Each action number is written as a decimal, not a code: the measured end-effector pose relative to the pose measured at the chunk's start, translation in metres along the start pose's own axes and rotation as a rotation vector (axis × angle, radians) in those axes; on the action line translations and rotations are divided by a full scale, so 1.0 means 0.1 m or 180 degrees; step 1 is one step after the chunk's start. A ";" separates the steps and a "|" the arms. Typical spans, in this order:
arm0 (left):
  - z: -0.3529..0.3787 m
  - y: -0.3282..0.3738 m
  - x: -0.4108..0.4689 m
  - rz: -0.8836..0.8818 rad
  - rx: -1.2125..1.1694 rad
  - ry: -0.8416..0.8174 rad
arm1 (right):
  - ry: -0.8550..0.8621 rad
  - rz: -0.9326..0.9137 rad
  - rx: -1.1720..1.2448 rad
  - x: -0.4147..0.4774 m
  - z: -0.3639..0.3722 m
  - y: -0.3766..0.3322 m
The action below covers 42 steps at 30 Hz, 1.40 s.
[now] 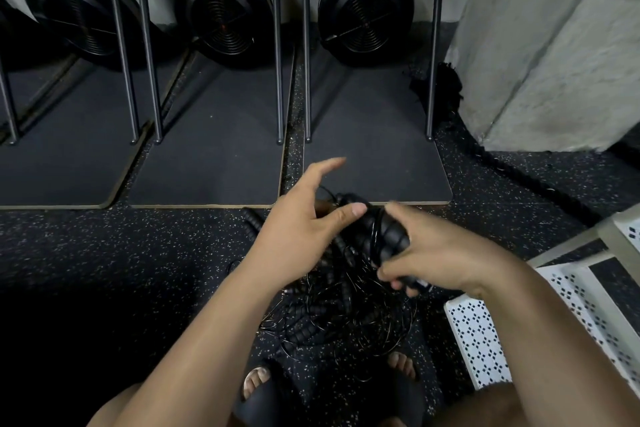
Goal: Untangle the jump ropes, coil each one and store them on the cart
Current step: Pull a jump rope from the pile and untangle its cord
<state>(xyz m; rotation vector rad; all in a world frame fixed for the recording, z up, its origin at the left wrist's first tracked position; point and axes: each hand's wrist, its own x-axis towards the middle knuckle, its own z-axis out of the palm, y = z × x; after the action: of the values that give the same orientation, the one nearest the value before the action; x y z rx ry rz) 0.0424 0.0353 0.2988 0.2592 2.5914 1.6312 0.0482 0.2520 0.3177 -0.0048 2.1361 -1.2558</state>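
The left hand (304, 225) is spread open above a big tangle of jump ropes (339, 319) on the floor, its thumb on the black rope handles (384, 236) that the right hand (443, 253) grips, and the white cart (485, 340) waits at the right, so most work seems left; no words can be read.

Matt black ribbed handles (394, 240) and thin glossy cord (375, 236); rough speckled rubbery floor (138, 253); white perforated metal cart (485, 340); rough concrete pillar (554, 45); smooth steel poles (148, 45).

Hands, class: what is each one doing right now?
Left hand: open, fingers spread.
Right hand: gripping the rope handles.
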 end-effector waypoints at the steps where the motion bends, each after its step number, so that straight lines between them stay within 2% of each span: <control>1: -0.01 -0.01 0.01 0.0009 0.0019 -0.0026 | -0.0211 0.0062 -0.0130 -0.01 0.01 0.00; 4: -0.02 -0.04 0.01 0.0008 0.0074 -0.0141 | -0.0811 0.0131 -0.0391 -0.06 0.03 -0.02; 7: -0.02 0.01 0.00 0.0048 0.0087 -0.0205 | -0.1465 0.0008 -0.0313 -0.14 0.01 -0.08; 11: -0.06 0.07 -0.01 0.0049 -0.0640 -0.0190 | -0.2127 -0.0378 0.0231 -0.21 -0.03 -0.14; 14: -0.05 0.13 0.01 -0.0333 -0.1266 -0.0212 | -0.2199 -0.0840 0.0802 -0.23 -0.06 -0.15; 16: -0.03 0.13 0.00 -0.0471 -0.1319 -0.0171 | -0.1830 -0.1203 0.1181 -0.21 -0.05 -0.15; 18: 0.01 0.06 -0.01 -0.0255 -0.0630 -0.0044 | -0.1242 -0.1394 0.1523 -0.17 -0.02 -0.16; 19: 0.04 0.02 -0.01 -0.0233 -0.0451 0.0024 | -0.0947 -0.1399 0.1712 -0.15 -0.01 -0.17; 23: 0.09 0.02 0.04 -0.0257 -0.0707 0.0006 | 0.0120 -0.1138 0.2119 -0.05 0.03 -0.18; 27: 0.11 -0.01 0.06 -0.0176 -0.0342 -0.0015 | 0.0679 -0.1069 0.2068 0.03 0.10 -0.15; 31: 0.12 -0.01 0.04 -0.0215 -0.0363 -0.0056 | 0.1356 -0.1088 0.1794 0.08 0.12 -0.12; 34: 0.09 -0.02 0.04 -0.0131 -0.0139 -0.0033 | 0.1789 -0.0996 0.1050 0.10 0.10 -0.08; 39: 0.06 0.03 0.03 -0.0010 0.0197 0.0089 | 0.2270 -0.0840 0.0110 0.09 0.11 -0.07; 42: 0.03 0.06 0.01 0.0060 0.0263 0.0168 | 0.2223 -0.0717 -0.0314 0.11 0.09 -0.07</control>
<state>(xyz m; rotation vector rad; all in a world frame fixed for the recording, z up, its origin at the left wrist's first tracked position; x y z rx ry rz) 0.0424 0.0409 0.3030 0.2493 2.7075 1.5599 0.0420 0.2378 0.3139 0.1805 2.8580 -1.4193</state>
